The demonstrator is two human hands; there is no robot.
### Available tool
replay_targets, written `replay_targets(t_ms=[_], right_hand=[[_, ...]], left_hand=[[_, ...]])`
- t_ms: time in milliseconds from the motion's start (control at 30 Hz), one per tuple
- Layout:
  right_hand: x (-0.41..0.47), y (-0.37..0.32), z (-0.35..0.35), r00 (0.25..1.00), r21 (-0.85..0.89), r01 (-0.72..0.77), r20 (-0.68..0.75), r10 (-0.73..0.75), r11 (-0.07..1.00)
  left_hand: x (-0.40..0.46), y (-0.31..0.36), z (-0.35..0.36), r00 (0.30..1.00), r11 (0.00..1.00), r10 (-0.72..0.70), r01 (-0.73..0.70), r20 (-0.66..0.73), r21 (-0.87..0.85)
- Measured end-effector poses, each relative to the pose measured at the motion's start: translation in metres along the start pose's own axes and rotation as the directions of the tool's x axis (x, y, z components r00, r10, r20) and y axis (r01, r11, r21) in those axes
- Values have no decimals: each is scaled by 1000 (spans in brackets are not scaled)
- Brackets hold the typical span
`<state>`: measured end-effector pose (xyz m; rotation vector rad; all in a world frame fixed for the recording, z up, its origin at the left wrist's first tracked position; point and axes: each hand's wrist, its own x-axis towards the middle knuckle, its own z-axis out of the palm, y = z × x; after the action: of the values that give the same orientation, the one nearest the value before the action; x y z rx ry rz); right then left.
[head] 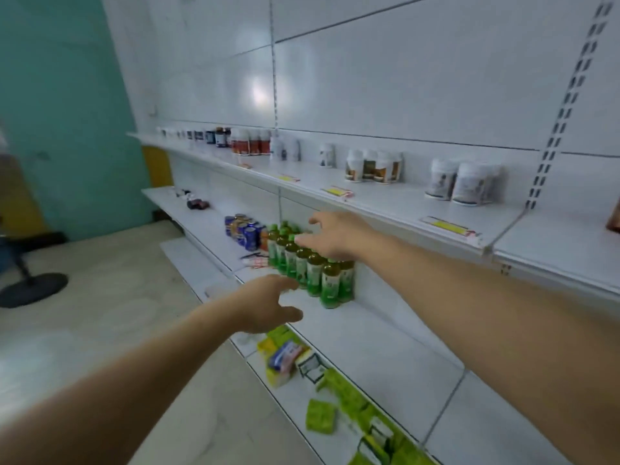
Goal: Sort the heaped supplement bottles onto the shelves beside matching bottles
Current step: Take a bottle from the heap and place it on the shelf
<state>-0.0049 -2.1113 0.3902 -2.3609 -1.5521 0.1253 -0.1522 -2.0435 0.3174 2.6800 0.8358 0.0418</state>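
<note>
Hands reach together toward the middle shelf (385, 333): the left hand (265, 305) at about 7 o'clock from the green bottles (310, 266), the right hand (330, 234) over their 12 o'clock side, in front of the back row. Fingers of both are spread and hold nothing; the frame is blurred, so whether the right fingertips touch a cap cannot be told. The bottles stand upright in a tight block, with blue cans (243, 229) just beside them at 10 o'clock and white tubs (374, 166) on the top shelf (402, 203) at 1 o'clock. No heap of bottles is clearly in view; green packets (320, 416) lie loose on the lower shelf at 6 o'clock. Judging by the pose, the step is taking or squaring up a green bottle. Best done by gripping one bottle by its shoulder, lifting straight up, and steadying its neighbours with the other hand, since the close rows would likely topple if nudged sideways.
</note>
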Motion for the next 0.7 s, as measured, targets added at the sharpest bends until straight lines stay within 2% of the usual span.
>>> replay_targets(t_ms=[200,467,700], right_hand=[[148,-17,99,989,-44,52,139,-45,998],[364,-45,159,975,-3,49,218,-47,999],[540,-116,221,956,-15,110,275,-101,994]], left_hand=[[95,-105,7,990,986,-139,138,-3,-94],[227,-234,-36,962,944,-275,270,0,-188],[318,-389,-86,952,943,-300,288,-53,-169]])
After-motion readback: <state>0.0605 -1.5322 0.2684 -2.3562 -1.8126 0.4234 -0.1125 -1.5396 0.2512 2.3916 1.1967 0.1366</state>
